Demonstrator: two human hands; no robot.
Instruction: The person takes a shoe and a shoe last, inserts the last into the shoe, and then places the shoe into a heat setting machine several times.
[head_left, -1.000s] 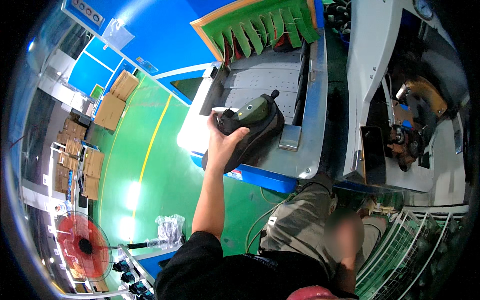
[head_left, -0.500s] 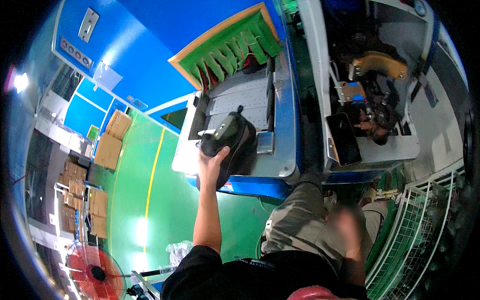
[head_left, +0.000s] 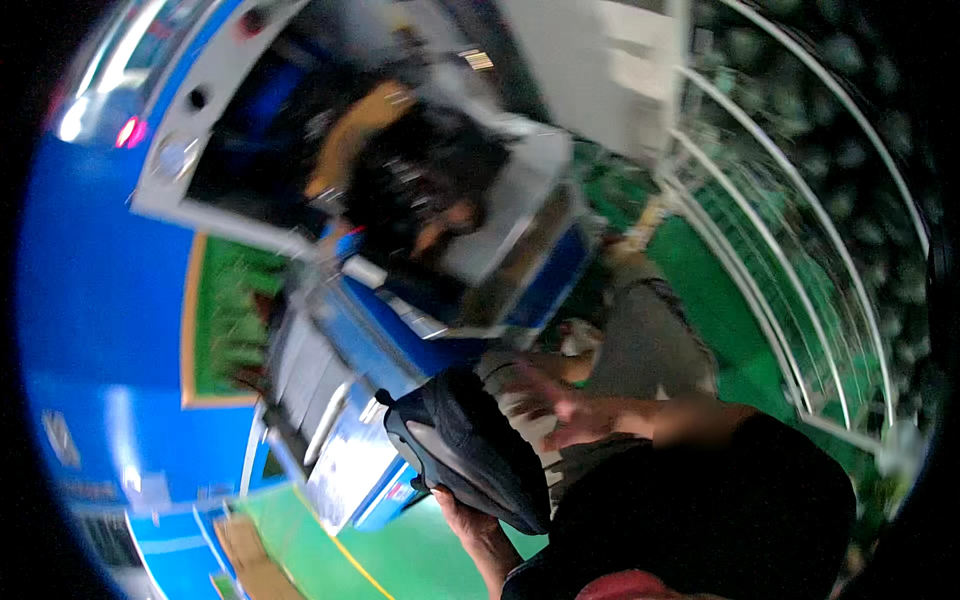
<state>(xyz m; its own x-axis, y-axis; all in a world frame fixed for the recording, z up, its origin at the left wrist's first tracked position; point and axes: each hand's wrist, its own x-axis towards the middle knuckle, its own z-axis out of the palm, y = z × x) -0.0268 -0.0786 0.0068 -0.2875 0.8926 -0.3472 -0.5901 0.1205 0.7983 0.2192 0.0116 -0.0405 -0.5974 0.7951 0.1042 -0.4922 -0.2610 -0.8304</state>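
Observation:
A black shoe with a grey stripe-like part along its side is held in front of my body. My left hand grips it from below, the fingers wrapped at its lower edge and partly hidden behind it. Close to the shoe's other side is my right hand, smeared by motion, with its fingers spread and nothing seen in them. Whether those fingertips touch the shoe I cannot tell.
Ahead stands a machine with a curved tan part among blurred dark parts. To the left, a conveyor leads to a wood-framed opening with a green strip curtain. A white wire rack curves along the right.
The view has swung to the right toward the machine. The shoe has come off the conveyor end toward my body in my left hand. My right hand has risen from my lap beside it.

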